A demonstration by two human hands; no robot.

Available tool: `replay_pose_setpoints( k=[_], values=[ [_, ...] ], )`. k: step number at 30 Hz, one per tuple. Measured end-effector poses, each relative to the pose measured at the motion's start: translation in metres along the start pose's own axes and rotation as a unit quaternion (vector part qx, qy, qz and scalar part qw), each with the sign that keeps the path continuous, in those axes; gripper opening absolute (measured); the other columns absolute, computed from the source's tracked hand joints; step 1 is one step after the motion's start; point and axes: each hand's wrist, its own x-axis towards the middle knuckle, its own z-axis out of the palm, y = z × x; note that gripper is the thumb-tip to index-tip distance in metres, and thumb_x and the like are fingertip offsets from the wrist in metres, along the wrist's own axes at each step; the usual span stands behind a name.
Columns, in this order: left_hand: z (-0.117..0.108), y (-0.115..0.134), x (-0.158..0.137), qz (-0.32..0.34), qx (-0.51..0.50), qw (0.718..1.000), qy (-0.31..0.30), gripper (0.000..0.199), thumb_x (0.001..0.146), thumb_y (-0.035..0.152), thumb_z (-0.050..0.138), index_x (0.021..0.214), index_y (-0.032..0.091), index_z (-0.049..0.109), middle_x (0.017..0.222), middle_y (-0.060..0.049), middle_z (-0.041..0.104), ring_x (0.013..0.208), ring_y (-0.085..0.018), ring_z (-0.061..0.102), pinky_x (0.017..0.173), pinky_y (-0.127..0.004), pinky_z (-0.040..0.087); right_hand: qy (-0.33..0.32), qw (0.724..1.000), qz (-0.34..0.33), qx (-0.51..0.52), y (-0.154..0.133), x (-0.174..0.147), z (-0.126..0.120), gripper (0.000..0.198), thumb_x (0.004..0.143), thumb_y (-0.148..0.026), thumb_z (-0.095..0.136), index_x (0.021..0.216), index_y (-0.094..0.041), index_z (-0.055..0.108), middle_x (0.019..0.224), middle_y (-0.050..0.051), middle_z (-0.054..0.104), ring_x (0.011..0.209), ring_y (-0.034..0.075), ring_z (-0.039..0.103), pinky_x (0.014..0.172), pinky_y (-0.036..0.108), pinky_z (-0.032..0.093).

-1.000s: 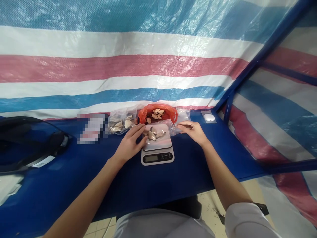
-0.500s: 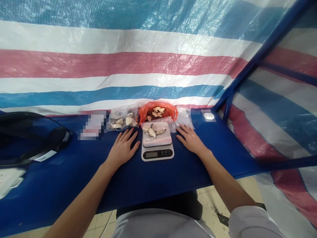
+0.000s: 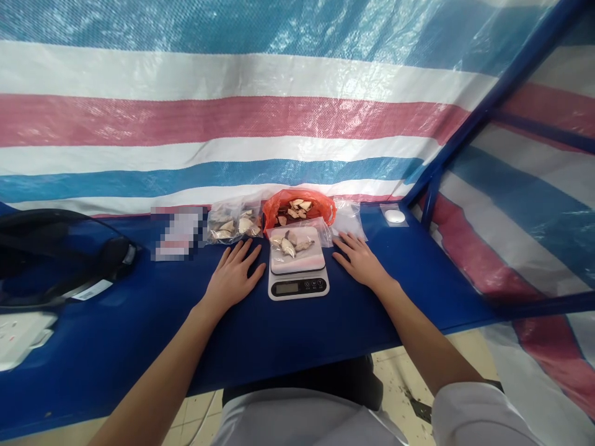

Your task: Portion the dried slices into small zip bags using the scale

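A white kitchen scale (image 3: 297, 288) stands on the blue table (image 3: 260, 353) between my hands. On its platform lies a clear plastic bag (image 3: 292, 244) with several pale, dried-looking pieces inside. My left hand (image 3: 235, 275) rests flat on the table left of the scale, fingers spread, holding nothing. To the scale's right, my right hand (image 3: 357, 260) also lies flat with fingers apart. Its fingertips are at the near edge of a clear plastic bag (image 3: 348, 217). Behind the scale, an open red plastic bag (image 3: 274, 207) holds more pale pieces.
Filled clear bags (image 3: 232, 223) sit beyond my left hand, beside a blurred-out item (image 3: 179, 234). A black strapped object (image 3: 111, 260) and a white power strip (image 3: 23, 337) occupy the left. A white round object (image 3: 395, 216) lies at the back right, near the blue metal frame (image 3: 430, 201).
The view has shifted slightly, so things appear a little further right. Both hands keep their places beside the scale, and nothing has been picked up.
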Motion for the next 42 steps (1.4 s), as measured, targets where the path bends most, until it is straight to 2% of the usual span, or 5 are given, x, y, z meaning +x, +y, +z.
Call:
replay_pose_setpoints(
  k=[12,17,21,27,42],
  values=[
    [-0.001,0.001,0.000,-0.002,-0.008,1.000,0.020,0.056,0.096,0.049,0.044,0.139,0.017,0.060,0.149,-0.017,0.053,0.141,-0.038,0.046,0.115,-0.061,0.037,0.014,1.000,-0.003,0.008,-0.001,0.001,-0.002,0.046,0.101,-0.041,0.047,0.138,-0.020,0.061,0.152,0.013,0.051,0.145,0.035,0.042,0.119,0.056,0.035],
    [-0.012,0.009,0.003,0.005,-0.022,0.996,0.091,0.046,0.097,0.044,0.046,0.127,0.017,0.067,0.136,-0.016,0.065,0.127,-0.034,0.060,0.110,-0.053,0.046,0.075,0.991,0.018,0.107,-0.008,0.005,-0.017,0.040,0.097,-0.038,0.052,0.131,-0.022,0.067,0.148,0.010,0.056,0.138,0.031,0.052,0.114,0.046,0.046],
    [-0.025,0.019,0.014,0.030,-0.064,0.988,0.135,0.037,0.098,0.039,0.049,0.126,0.021,0.066,0.130,-0.012,0.068,0.121,-0.029,0.064,0.106,-0.047,0.051,0.117,0.955,0.083,0.259,-0.024,0.015,-0.027,0.034,0.093,-0.042,0.059,0.120,-0.026,0.073,0.126,0.005,0.072,0.118,0.028,0.068,0.104,0.042,0.055],
    [-0.027,0.030,0.034,0.093,-0.146,0.979,0.104,0.039,0.098,0.039,0.049,0.130,0.022,0.063,0.136,-0.012,0.063,0.127,-0.027,0.059,0.112,-0.047,0.047,0.116,0.851,0.176,0.481,-0.042,0.037,-0.021,0.045,0.074,-0.049,0.078,0.107,-0.019,0.076,0.110,0.007,0.078,0.106,0.028,0.073,0.102,0.043,0.057],
    [-0.025,0.037,0.044,0.101,-0.171,0.978,0.066,0.041,0.098,0.043,0.048,0.127,0.019,0.066,0.131,-0.012,0.066,0.121,-0.026,0.063,0.110,-0.045,0.048,0.021,0.768,0.205,0.606,-0.036,0.044,-0.024,0.043,0.053,-0.043,0.091,0.085,-0.018,0.077,0.082,0.002,0.076,0.080,0.020,0.072,0.078,0.039,0.064]
  ],
)
